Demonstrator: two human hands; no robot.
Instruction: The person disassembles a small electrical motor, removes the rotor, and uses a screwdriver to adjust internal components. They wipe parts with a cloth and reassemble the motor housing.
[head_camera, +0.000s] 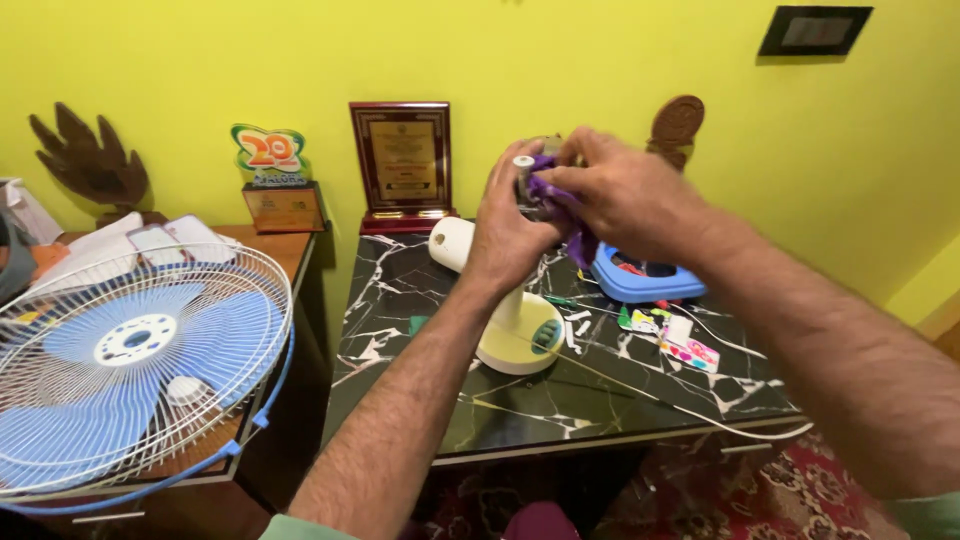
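A yellow wall (600, 60) fills the top of the frame. Below it, centre, stands a dark, glossy marble-patterned desk (420, 310) veined in white. At lower left a round white wire fan cage (140, 370) with pale blue blades lies on a wooden side table, its bottom edge cut off.

Both forearms reach up from the lower edge to the middle of the frame. The left hand (510, 225) wraps the top of a cream plastic fan stand (515, 330), whose round base rests on the desk. The right hand (625, 195) presses a purple cloth (560, 200) against the stand's top; its fingers are closed on the crumpled fabric. The hands hide most of the part they grip.

A blue plastic housing (645, 280), a white cable (700, 410) and small colourful bits lie to the right.
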